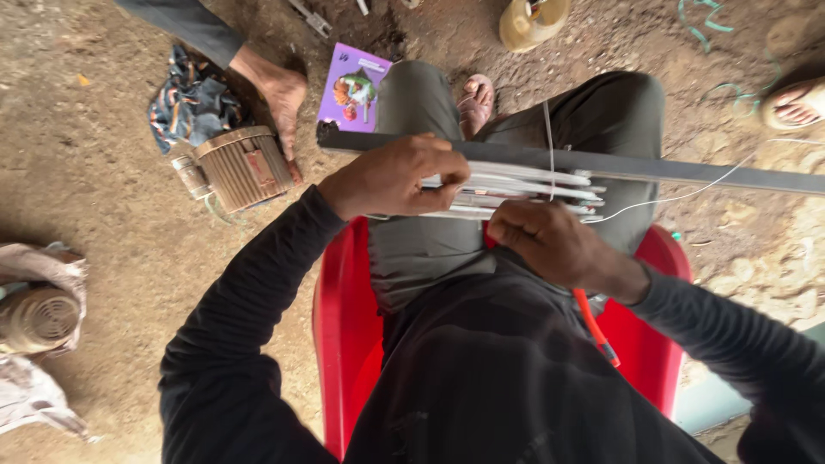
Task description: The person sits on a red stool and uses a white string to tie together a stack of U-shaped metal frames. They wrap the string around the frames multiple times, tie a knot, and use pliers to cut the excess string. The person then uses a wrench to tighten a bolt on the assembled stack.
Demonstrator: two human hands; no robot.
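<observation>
I sit on a red plastic chair [344, 318] with a bundle of thin grey-white strips [533, 193] lying across my lap. My left hand [391, 178] is shut on the bundle's left end, fingers wrapped over it. My right hand [550, 245] sits just below the bundle's middle, fingers curled, pinching a thin white string [687, 196] that loops around the strips and trails right. A long dark metal bar [653, 170] runs along the far side of the bundle. An orange-red cord [593, 326] hangs beside my right wrist.
On the dirt ground lie a ribbed electric motor casing [243, 167], a purple printed card [352, 86], a patterned cloth [189, 107] and another motor [39, 318] at far left. Another person's bare foot [275, 90] stands near the casing. A yellow jar [533, 21] stands at the top.
</observation>
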